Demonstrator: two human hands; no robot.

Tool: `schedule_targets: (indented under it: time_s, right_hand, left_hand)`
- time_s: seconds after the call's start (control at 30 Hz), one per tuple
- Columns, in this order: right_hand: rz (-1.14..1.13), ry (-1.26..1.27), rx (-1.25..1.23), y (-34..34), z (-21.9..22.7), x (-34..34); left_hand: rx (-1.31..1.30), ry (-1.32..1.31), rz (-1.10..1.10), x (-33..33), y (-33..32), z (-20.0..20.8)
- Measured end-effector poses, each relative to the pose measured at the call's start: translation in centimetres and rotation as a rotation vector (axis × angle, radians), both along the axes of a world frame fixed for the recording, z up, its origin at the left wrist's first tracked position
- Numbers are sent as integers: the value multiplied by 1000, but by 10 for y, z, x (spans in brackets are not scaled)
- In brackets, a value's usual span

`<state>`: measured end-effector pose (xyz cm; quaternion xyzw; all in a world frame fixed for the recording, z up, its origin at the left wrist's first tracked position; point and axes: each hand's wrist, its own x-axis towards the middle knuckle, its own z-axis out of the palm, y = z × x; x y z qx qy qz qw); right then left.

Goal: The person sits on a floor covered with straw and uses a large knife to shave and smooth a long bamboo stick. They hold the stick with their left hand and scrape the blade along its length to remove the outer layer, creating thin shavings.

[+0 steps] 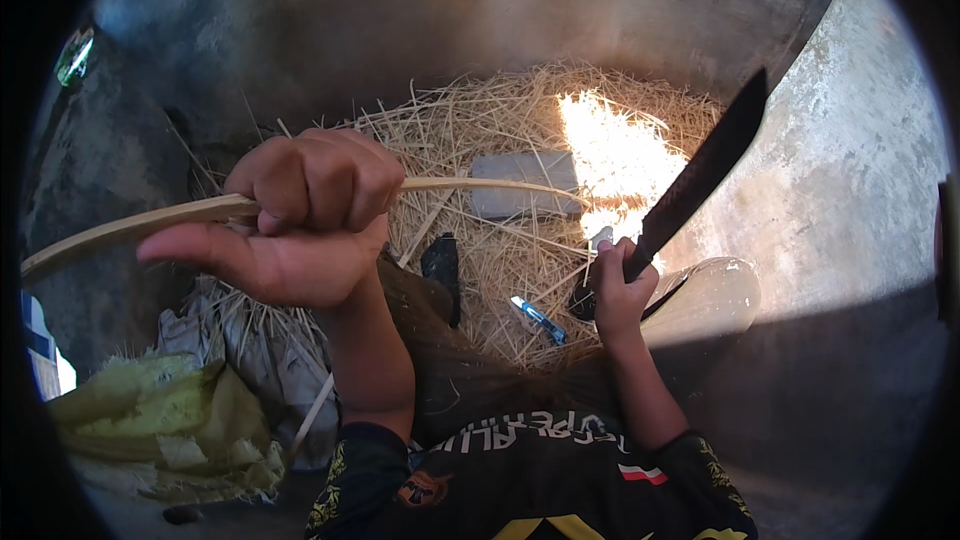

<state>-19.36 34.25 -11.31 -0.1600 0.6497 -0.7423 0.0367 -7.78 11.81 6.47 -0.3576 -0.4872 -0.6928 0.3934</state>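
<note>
Your pale strip (200, 209) looked like smooth, matt wood; your long blade (708, 162), dull dark metal. The shavings (500, 270) were dry and rough, and toward their far edge the grey block (520, 168) looked coarse. At their near edge, you had a glossy blue plastic cutter (541, 322). The yellow-green sack (190, 422) was frayed woven cloth, the wall (300, 30) mottled and rough.

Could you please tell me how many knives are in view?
2: a large dark knife gripped in the right hand, and a blue utility knife on the straw. The straw could hide others.
</note>
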Motion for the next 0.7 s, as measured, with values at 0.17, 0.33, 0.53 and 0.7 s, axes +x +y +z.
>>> schedule_targets:
  time_s: [0.17,0.33,0.53,0.7]
  right_hand:
    - [56,62,-236,1,-47,8]
    - [33,-303,-268,-2,-35,7]
    - [59,-287,-182,-2,-3,2]
    - [221,-295,-293,-14,57,13]
  left_hand:
    - [-8,203,150,71,27,35]
    - [-22,288,274,111,27,31]
    - [36,108,319,87,9,32]
    - [-45,226,673,52,13,31]
